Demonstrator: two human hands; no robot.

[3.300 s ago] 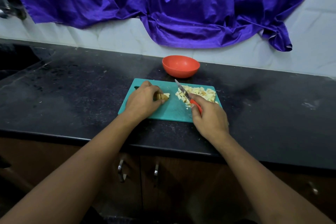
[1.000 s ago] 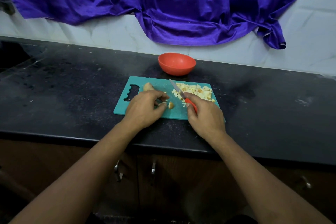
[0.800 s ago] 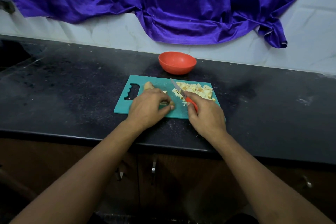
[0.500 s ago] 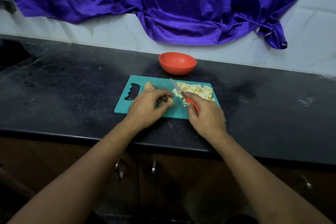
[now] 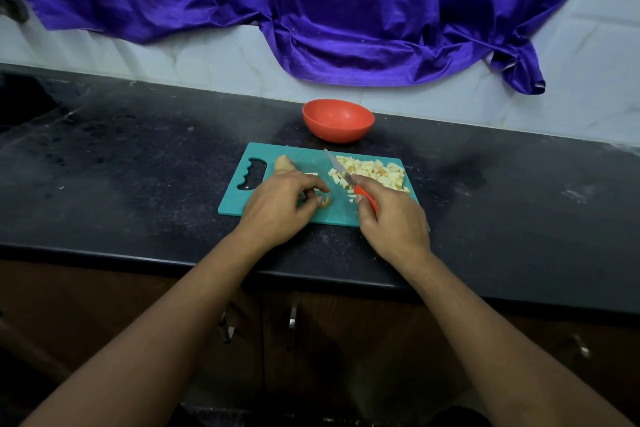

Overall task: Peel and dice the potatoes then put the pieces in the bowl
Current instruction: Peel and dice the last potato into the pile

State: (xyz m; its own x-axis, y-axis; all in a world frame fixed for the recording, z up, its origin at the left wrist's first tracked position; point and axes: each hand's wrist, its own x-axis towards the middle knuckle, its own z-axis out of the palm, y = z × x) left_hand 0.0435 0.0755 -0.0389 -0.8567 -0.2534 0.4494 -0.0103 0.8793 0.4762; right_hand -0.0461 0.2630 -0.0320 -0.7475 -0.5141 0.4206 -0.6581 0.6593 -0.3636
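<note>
Dark cabinet doors with metal handles (image 5: 292, 321) are sitting nearest, under the front lip of a black stone counter (image 5: 138, 166). Just beyond that lip, both bare forearms are reaching onto a teal cutting board (image 5: 239, 204).

The left hand (image 5: 277, 204) is hovering low over the board's near middle with its fingers curled, thumb and forefinger closing on a small potato wedge (image 5: 325, 201). How firmly it is pinching is hard to read at this size. The right hand (image 5: 391, 218) is wrapping the red handle of a knife (image 5: 346, 178), whose blade is slanting from near right to far left, its tip pointing toward the far edge of the board.

The wedge is lying just left of the blade and between the two hands, touching the left fingertips and apart from the steel. So the next cut is likely depending on the knife coming left across to it while the left hand is steadying it.

Right of the blade, a pile of diced potato (image 5: 374, 172) is spreading over the board's far right corner. At far left, beside the board's handle slot, a larger potato chunk (image 5: 283, 163) is waiting, partly hidden by the left hand.

Beyond the board, apart from it, a red bowl (image 5: 337, 120) is standing with no pieces showing inside it. Behind it, a purple cloth (image 5: 311, 10) is hanging over a pale tiled wall (image 5: 207, 55).
</note>
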